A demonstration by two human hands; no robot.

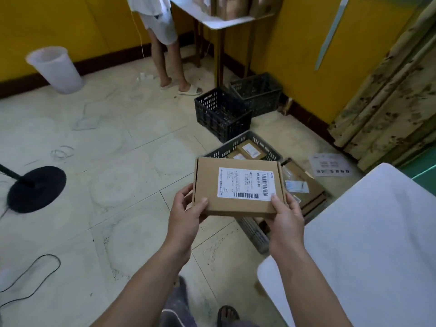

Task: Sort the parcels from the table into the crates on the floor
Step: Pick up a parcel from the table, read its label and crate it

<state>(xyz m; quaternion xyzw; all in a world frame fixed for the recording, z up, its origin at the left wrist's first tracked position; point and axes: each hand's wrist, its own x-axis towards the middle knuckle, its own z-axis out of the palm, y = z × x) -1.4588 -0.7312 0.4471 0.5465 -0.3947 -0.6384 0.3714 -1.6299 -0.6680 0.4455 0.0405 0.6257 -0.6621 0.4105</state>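
Yellow walls [59, 24] with dark skirting [23, 84] meet a pale tiled floor [118, 185]. Patterned curtain [389, 102] at right; 1 white bucket [56, 69] and 1 black stand base [36, 188] at left.

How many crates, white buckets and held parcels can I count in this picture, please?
Crates: 4
White bucket: 1
Held parcel: 1
Total: 6
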